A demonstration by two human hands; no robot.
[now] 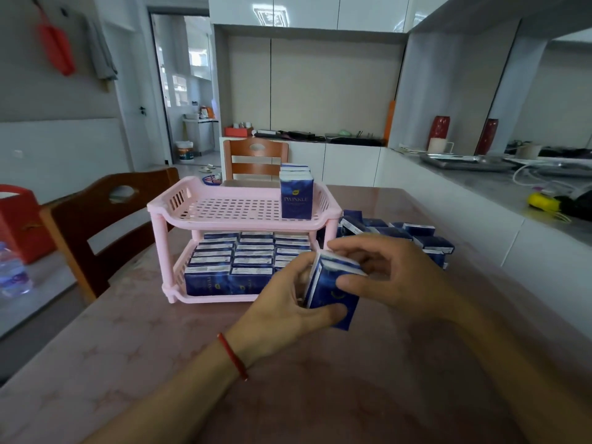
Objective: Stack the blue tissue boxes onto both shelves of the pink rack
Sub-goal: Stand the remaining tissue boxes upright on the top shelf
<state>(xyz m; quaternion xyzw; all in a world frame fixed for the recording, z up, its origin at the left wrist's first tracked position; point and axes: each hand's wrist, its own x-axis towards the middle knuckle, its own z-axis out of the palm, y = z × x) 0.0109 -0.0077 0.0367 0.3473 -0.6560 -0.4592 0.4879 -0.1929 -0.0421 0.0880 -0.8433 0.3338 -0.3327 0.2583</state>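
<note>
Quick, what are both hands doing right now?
Left hand: closed, gripping the blue tissue boxes from the left.
Right hand: closed, fingers pinching the same boxes from the right.

table (134,363): pink marbled top | on it: pink rack (160,216), loose blue tissue boxes (426,241) right

Desk (128,363): pinkish, glossy top w/ faint pattern. Dark wooden chair (96,225) at its left side, lighter wooden chair (254,161) at far end. Red box (19,219) far left, clear water bottle (11,272) just in front of it. Red bag (56,48) & grey cloth (101,51) hang on left wall. Right counter (499,187): two red vases (440,131), white mug (439,145), metal tray (464,161), yellow item (543,201) w/ white cables. Open doorway (184,91) behind, white bucket (185,151) on floor there.
</note>
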